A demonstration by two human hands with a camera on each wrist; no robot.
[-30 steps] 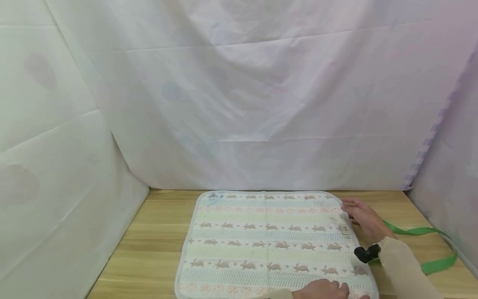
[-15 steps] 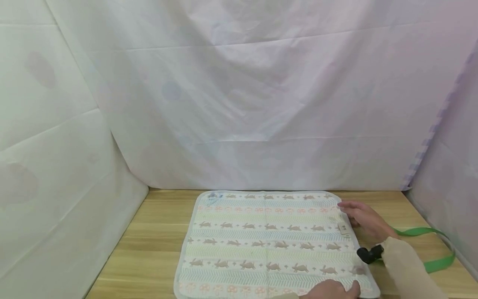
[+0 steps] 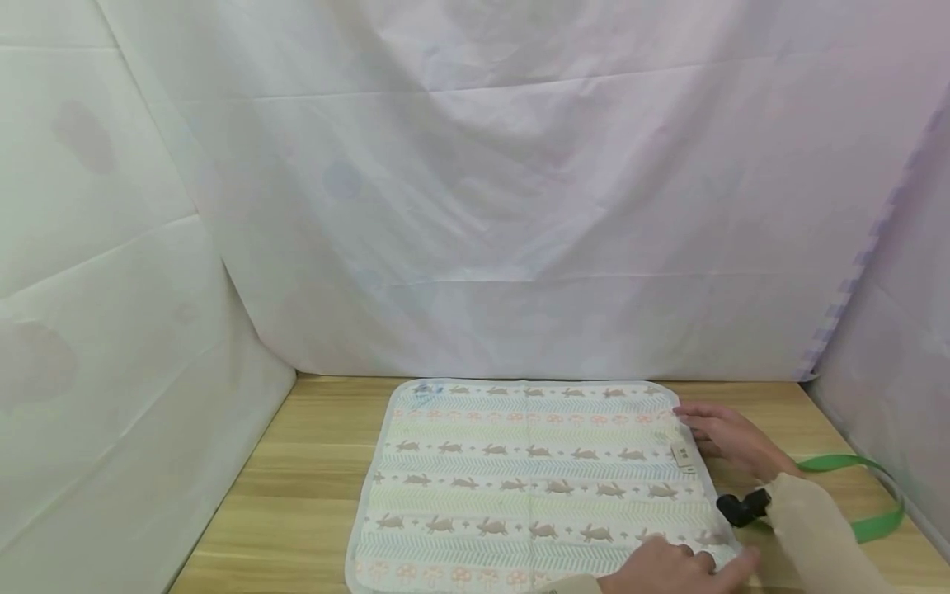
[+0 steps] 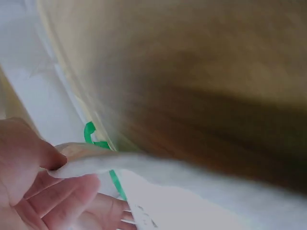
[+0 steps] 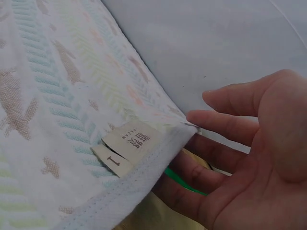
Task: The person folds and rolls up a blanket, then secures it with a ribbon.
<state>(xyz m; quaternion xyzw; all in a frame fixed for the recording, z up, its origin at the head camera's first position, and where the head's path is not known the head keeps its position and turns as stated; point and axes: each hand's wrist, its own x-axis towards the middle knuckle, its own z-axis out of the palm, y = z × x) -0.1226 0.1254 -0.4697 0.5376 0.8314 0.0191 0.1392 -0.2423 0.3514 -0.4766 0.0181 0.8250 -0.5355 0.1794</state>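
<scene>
Gripping the near right corner of the rabbit-print cloth (image 3: 534, 478), your left hand (image 3: 668, 569) pinches its hem between thumb and fingers. Your right hand (image 3: 731, 441) slides relaxed fingers under the far right edge, beside two sewn labels (image 5: 125, 147); one reads "1". Bare wooden table (image 3: 297, 495) surrounds the flat cloth.
</scene>
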